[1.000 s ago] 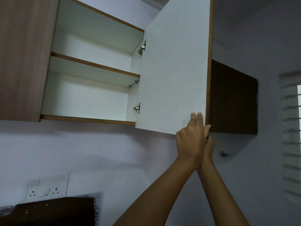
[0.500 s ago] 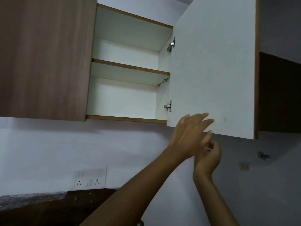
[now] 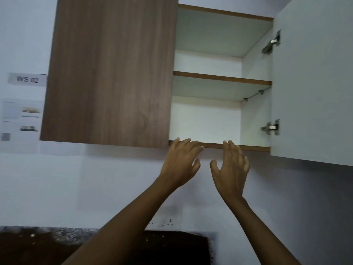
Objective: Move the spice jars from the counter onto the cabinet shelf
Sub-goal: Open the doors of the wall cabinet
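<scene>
Two sets of fingers [image 3: 188, 143] are spread and slack, grasping nothing. In this view their tips overlap the bottom edge [image 3: 254, 148] of the cabinet [image 3: 256, 73]; whether they touch it I cannot tell. The left hand [image 3: 178, 165] and right hand [image 3: 232, 169] are raised side by side with a gap between them, backs to the camera. Half a second ago they were bunched together under the lower edge of the open door [image 3: 313, 83], the right behind the left.

That door stands swung wide at the cabinet's right, and the closed door [image 3: 112, 73] covers its left half. Inside, the cabinet shelf [image 3: 221, 78] and the compartment under it show white panels, with open room across the whole width. Below the cabinet runs a pale wall with a socket plate [image 3: 168, 221], then the speckled counter [image 3: 47, 231]. Left of the cabinet hangs a "WS 02" label [image 3: 27, 79]. Where the spice jars are cannot be told.
</scene>
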{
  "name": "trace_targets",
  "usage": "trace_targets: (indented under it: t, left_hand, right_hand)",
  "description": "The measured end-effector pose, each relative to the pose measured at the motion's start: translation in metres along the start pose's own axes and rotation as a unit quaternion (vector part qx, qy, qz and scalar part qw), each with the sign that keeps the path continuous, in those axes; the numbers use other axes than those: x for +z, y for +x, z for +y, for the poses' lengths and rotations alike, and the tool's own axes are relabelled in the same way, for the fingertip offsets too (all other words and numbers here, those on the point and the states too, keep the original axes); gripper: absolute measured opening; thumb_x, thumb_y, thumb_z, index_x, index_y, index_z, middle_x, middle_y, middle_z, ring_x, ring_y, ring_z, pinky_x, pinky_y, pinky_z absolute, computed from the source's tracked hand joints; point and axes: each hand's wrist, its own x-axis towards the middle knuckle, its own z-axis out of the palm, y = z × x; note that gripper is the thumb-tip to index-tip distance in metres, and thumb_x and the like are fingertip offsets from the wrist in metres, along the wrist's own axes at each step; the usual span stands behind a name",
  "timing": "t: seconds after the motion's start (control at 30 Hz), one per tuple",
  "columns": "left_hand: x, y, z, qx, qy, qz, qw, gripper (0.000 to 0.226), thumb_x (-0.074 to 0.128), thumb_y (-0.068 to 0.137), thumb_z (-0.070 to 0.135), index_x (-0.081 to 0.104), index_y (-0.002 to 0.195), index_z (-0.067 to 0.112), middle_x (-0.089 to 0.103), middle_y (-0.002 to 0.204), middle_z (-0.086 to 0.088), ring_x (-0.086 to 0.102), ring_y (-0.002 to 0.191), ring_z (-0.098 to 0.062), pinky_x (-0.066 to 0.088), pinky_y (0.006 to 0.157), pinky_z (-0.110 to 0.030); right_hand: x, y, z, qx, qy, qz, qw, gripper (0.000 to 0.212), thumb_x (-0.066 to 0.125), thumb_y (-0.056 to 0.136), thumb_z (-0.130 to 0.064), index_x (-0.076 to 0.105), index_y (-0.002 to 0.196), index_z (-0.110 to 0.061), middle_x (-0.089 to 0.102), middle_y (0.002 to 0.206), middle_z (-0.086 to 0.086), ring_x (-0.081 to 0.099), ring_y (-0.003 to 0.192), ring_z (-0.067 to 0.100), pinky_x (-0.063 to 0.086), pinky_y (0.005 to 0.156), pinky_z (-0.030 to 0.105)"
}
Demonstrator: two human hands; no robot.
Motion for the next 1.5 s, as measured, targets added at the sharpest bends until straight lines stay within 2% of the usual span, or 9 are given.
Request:
trace_targets:
  t: [0.3,0.5,0.63,0.77,0.87,0.93,1.2,1.37,1.5]
  left_hand:
    - [0.015,-0.027,-0.116,-0.047,0.080,0.009,0.996,0.037,0.070,0.073,0.012,0.065,0.109,0.014,0.063,0.120,-0.006,0.057,0.116,-0.027,0.035,0.103,-0.048]
    - [0.046,-0.016,-0.133,-0.061,0.156,0.004,0.986,0.076,0.077,0.067,0.016,0.045,0.135,0.008,0.043,0.144,-0.014,0.039,0.134,-0.032,0.026,0.108,-0.048]
    - [0.067,0.001,-0.142,-0.098,0.213,0.009,0.972,0.104,0.082,0.062,0.022,0.021,0.145,0.004,0.028,0.152,-0.017,0.025,0.140,-0.034,0.021,0.110,-0.049]
    - [0.079,0.013,-0.145,-0.148,0.245,-0.008,0.958,0.112,0.084,0.061,0.027,0.014,0.145,0.003,0.026,0.151,-0.021,0.025,0.139,-0.036,0.022,0.110,-0.048]
    - [0.083,0.013,-0.141,-0.168,0.266,-0.022,0.949,0.112,0.085,0.062,0.023,0.012,0.145,0.003,0.025,0.151,-0.024,0.024,0.139,-0.038,0.025,0.110,-0.047]
    - [0.083,0.012,-0.136,-0.174,0.283,-0.019,0.943,0.107,0.082,0.065,0.019,0.013,0.145,0.002,0.024,0.150,-0.025,0.024,0.139,-0.039,0.024,0.110,-0.047]
    - [0.054,0.001,-0.117,-0.162,0.287,0.038,0.943,0.097,0.076,0.066,0.002,0.018,0.144,-0.001,0.024,0.148,-0.029,0.024,0.138,-0.042,0.023,0.110,-0.049]
    - [0.026,-0.007,-0.106,-0.149,0.252,0.058,0.954,0.095,0.076,0.069,0.003,0.017,0.143,-0.002,0.023,0.148,-0.032,0.023,0.137,-0.043,0.021,0.110,-0.049]
    - [0.004,-0.014,-0.098,-0.147,0.234,0.058,0.959,0.094,0.076,0.072,0.008,0.015,0.143,-0.002,0.022,0.148,-0.031,0.022,0.138,-0.043,0.023,0.110,-0.048]
  right_hand:
    - [0.108,0.020,-0.075,-0.051,0.048,-0.058,0.996,0.054,0.049,0.081,-0.028,0.051,0.129,-0.004,0.052,0.135,0.015,0.046,0.127,0.033,0.034,0.103,0.050]
    - [0.137,0.064,-0.096,-0.049,0.160,-0.096,0.981,0.055,0.044,0.096,-0.029,0.029,0.144,-0.006,0.034,0.150,0.009,0.029,0.139,0.021,0.010,0.116,0.035]
    - [0.146,0.096,-0.113,0.038,0.342,-0.178,0.922,0.063,0.048,0.096,-0.027,0.017,0.148,-0.011,0.029,0.152,0.008,0.029,0.139,0.024,0.026,0.114,0.041]
    - [0.150,0.117,-0.119,0.131,0.462,-0.229,0.847,0.058,0.053,0.092,-0.015,0.028,0.145,-0.010,0.054,0.131,0.012,0.053,0.118,0.028,0.045,0.099,0.039]
    - [0.152,0.122,-0.118,0.135,0.479,-0.229,0.836,0.028,0.055,0.087,-0.006,0.059,0.115,-0.009,0.064,0.097,0.004,0.063,0.100,0.027,0.051,0.091,0.041]
    - [0.148,0.122,-0.116,0.146,0.501,-0.234,0.820,0.023,0.058,0.085,-0.005,0.064,0.106,-0.013,0.066,0.094,0.002,0.064,0.094,0.024,0.052,0.090,0.042]
    - [0.109,0.109,-0.123,0.124,0.543,-0.203,0.805,0.023,0.065,0.082,-0.005,0.066,0.104,-0.012,0.071,0.097,0.007,0.068,0.088,0.019,0.055,0.085,0.041]
    - [0.078,0.098,-0.134,0.114,0.566,-0.191,0.794,0.019,0.068,0.079,-0.004,0.064,0.093,-0.018,0.071,0.094,0.007,0.068,0.086,0.019,0.056,0.084,0.041]
    - [0.052,0.089,-0.146,0.102,0.572,-0.172,0.795,0.030,0.070,0.078,-0.003,0.055,0.080,-0.029,0.067,0.081,-0.002,0.067,0.082,0.017,0.056,0.083,0.039]
